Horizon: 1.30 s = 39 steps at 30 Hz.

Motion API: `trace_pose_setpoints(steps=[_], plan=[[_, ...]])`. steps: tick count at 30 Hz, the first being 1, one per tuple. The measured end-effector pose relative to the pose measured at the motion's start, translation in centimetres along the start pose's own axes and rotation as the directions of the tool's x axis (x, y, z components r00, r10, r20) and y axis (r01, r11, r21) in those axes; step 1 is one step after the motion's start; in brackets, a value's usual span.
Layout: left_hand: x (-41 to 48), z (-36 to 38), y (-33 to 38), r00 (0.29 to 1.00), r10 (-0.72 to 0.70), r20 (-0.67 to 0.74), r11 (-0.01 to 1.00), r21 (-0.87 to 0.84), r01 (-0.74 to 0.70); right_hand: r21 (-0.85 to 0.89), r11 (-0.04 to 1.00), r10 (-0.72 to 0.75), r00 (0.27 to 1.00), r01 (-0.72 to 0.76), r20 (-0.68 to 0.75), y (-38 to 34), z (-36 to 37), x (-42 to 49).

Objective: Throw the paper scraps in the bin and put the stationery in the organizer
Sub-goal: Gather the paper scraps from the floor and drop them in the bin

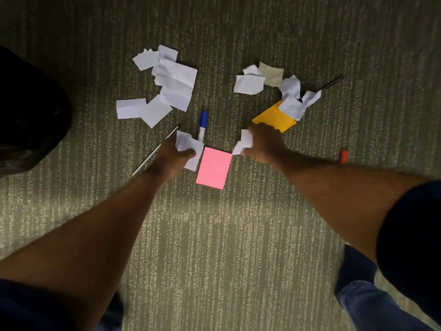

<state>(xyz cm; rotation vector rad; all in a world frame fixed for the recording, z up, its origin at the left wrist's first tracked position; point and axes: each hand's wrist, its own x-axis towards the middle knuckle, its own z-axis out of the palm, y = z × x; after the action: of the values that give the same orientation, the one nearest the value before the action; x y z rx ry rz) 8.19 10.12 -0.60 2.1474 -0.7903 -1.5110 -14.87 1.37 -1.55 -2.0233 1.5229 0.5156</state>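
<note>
Two sticky-note pads (one pink (213, 167), one orange (274, 118)), two thin pens (155, 151) (333, 83), one blue marker (203, 123). White scraps (167, 84) form two overlapping heaps.

Wide open over the bare carpet (214, 235) nearest the person, below the pink pad (213, 168). Tight at mid-floor: left hand (171, 156) gripping a white scrap (188, 146) and right hand (265, 144) gripping a second scrap (245, 143), with only that pad between. Blocked far left by the black bin (28, 111). Cluttered further out by the left scrap pile (171, 77) and the right scrap pile (248, 84); open lane of carpet between them, beyond the blue marker (203, 123). Open past both piles.
</note>
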Motion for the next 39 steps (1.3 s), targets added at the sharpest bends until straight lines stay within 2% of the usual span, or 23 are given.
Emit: trace_pose_setpoints(steps=[3, 5, 7, 9, 11, 12, 14, 15, 18, 21, 22, 30, 33, 36, 39], plan=[[-0.3, 0.0, 1.0, 0.999, -0.033, 0.037, 0.989, -0.141, 0.038, -0.078, 0.997, -0.029, 0.999, 0.027, -0.017, -0.4, -0.4, -0.1], [-0.5, -0.1, 1.5, 0.997, -0.050, 0.060, 0.975, -0.215, 0.061, -0.034, 0.999, -0.028, 0.999, 0.027, -0.026, -0.5, -0.6, -0.6], [-0.8, -0.1, 2.0, 0.994, -0.067, 0.081, 0.964, -0.252, 0.085, 0.076, 0.997, -0.001, 0.999, 0.005, -0.049, -0.7, -0.9, -1.2], [-1.1, -0.3, 2.5, 0.993, -0.073, 0.097, 0.956, -0.278, 0.098, 0.278, 0.959, 0.071, 0.995, -0.047, -0.075, -1.2, -1.3, -1.8], [-1.3, -0.4, 2.9, 0.990, -0.081, 0.115, 0.938, -0.327, 0.115, 0.547, 0.827, 0.165, 0.986, -0.130, -0.016, -2.6, -1.7, -2.2], [-1.5, -0.5, 3.0, 0.988, -0.088, 0.127, 0.922, -0.364, 0.129, 0.706, 0.688, 0.189, 0.981, -0.166, 0.046, -3.6, -2.0, -2.5], [-1.9, -0.5, 3.5, 0.986, -0.106, 0.132, 0.892, -0.426, 0.153, 0.892, 0.410, 0.175, 0.976, -0.191, 0.129, -6.0, -2.4, -3.1], [-2.1, -0.5, 3.8, 0.987, -0.109, 0.121, 0.880, -0.449, 0.152, 0.920, 0.348, 0.161, 0.978, -0.180, 0.130, -7.2, -2.7, -3.4], [-3.1, -0.8, 4.9, 0.994, -0.077, 0.078, 0.826, -0.553, 0.107, 0.947, 0.303, 0.148, 0.987, -0.109, 0.066, -10.6, -3.1, -4.0], [-4.2, -2.1, 5.8, 0.996, 0.007, 0.085, 0.710, -0.702, 0.055, 0.988, 0.137, 0.133, 0.990, -0.070, 0.052, -13.5, -3.5, -4.3], [-4.5, -2.5, 6.1, 0.996, 0.030, 0.090, 0.692, -0.720, 0.044, 0.991, 0.125, 0.121, 0.992, -0.047, 0.032, -14.0, -3.6, -4.3], [-7.7, -9.3, 7.7, 0.984, 0.173, 0.036, 0.626, -0.775, -0.082, 0.969, 0.233, 0.008, 0.996, 0.080, -0.084, -20.9, -7.3, -5.4], [-8.9, -12.7, 8.0, 0.986, 0.165, -0.012, 0.561, -0.822, -0.104, 0.954, 0.264, -0.042, 0.990, 0.140, -0.134, -24.9, -8.6, -6.1], [-9.7, -17.7, 8.2, 0.983, 0.135, -0.128, 0.512, -0.840, -0.179, 0.954, 0.232, -0.099, 0.981, 0.187, -0.168, -29.4, -10.1, -6.3], [-10.4, -23.0, 7.8, 0.977, 0.130, -0.169, 0.491, -0.845, -0.211, 0.935, 0.240, -0.163, 0.960, 0.262, -0.227, -34.3, -11.5, -6.5]])
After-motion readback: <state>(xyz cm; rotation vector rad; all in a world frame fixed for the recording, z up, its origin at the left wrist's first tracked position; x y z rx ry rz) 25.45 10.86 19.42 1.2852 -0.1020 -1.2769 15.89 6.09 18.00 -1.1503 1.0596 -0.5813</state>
